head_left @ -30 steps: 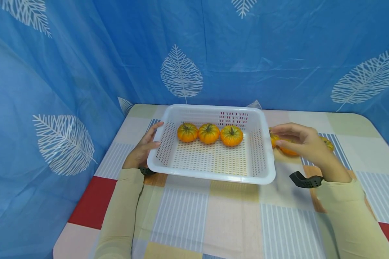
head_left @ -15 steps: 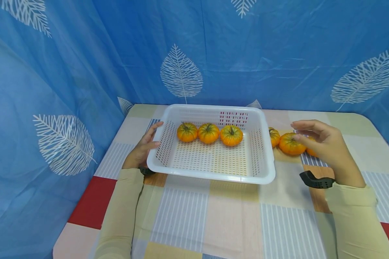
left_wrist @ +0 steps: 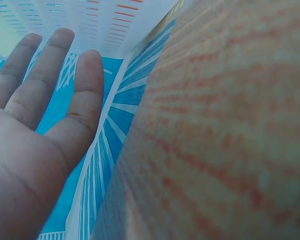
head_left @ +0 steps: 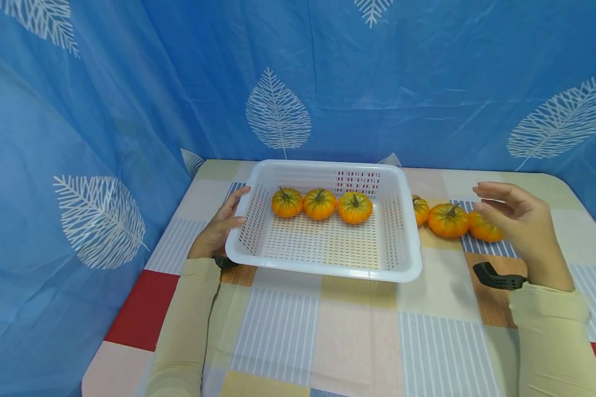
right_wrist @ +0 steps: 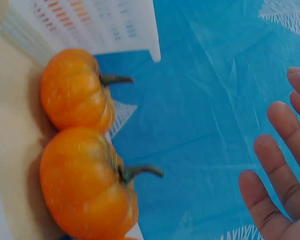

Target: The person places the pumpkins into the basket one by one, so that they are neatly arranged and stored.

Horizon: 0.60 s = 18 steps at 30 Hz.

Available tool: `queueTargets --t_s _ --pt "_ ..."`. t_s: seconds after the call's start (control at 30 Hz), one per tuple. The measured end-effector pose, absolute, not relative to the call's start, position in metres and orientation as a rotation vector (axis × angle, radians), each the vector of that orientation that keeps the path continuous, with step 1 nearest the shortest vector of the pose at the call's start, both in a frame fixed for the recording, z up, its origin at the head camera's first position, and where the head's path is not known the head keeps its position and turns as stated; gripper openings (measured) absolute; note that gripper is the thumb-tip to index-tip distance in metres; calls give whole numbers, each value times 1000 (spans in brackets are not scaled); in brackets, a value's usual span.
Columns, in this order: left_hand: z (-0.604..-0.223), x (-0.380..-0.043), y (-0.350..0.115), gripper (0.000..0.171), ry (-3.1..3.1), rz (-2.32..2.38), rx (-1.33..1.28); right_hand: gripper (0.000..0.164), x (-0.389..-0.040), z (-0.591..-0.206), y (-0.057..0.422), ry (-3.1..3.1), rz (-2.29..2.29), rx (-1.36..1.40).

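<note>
A white plastic basket (head_left: 323, 268) with slotted walls stands mid-table, and three small orange pumpkins (head_left: 320, 204) sit in a row inside it. At its left end my left hand (head_left: 217, 229) rests with extended fingers against the wall; the left wrist view shows those fingertips (left_wrist: 90, 62) right at the slotted side. To the right of the basket three more pumpkins (head_left: 448, 220) line up on the cloth. My right hand (head_left: 523, 218) hovers by the rightmost pumpkin (head_left: 485, 227), fingers loosely bent and holding nothing. Two of these pumpkins (right_wrist: 87, 182) show in the right wrist view, apart from the fingers.
A patchwork-patterned cloth (head_left: 357, 336) covers the table. Behind and to the left hangs a blue curtain (head_left: 357, 82) with white leaf prints. Dark wrist straps (head_left: 499, 277) sit at the sleeve ends.
My right hand has moved right, away from the basket and along the outside row, uncovering the pumpkins there. The left hand, the basket and its pumpkins have stayed put.
</note>
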<state>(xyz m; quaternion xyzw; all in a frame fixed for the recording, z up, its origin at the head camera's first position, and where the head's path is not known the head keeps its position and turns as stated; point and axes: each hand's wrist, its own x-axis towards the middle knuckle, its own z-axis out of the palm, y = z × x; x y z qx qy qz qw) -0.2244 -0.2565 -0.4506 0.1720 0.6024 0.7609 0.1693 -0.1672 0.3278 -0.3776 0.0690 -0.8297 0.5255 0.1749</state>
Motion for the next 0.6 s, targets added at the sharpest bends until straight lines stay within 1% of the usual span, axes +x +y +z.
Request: queueTargets --t_s 0.43,0.6 --pt "-450 -224 -256 71 1689 2177 509 37 -168 -391 353 -2299 1431 81" --pt "-450 -223 -257 71 1701 2172 515 42 -168 -398 364 -2345 1395 12"
